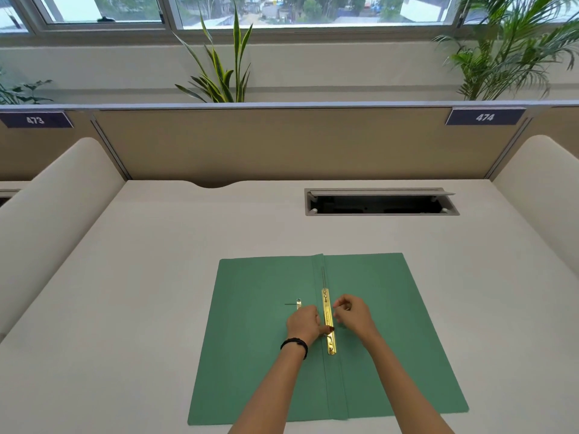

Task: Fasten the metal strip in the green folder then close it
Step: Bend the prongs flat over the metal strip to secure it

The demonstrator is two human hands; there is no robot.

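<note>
So the folder (266, 339) is lying open near the desk's front edge, strip (328, 321) along its spine. My left hand (303, 324) presses the strip down, thumb on it; right hand (352, 314) looks pinched on something tiny, can't tell what. Still fastening, I'd say. Next: fold the prong (323, 275) flat, then close it.

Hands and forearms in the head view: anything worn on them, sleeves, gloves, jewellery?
Both forearms are bare, with no sleeves in view and no gloves. The left hand has a dark braided band round its wrist. The right hand and its wrist show nothing worn.
</note>
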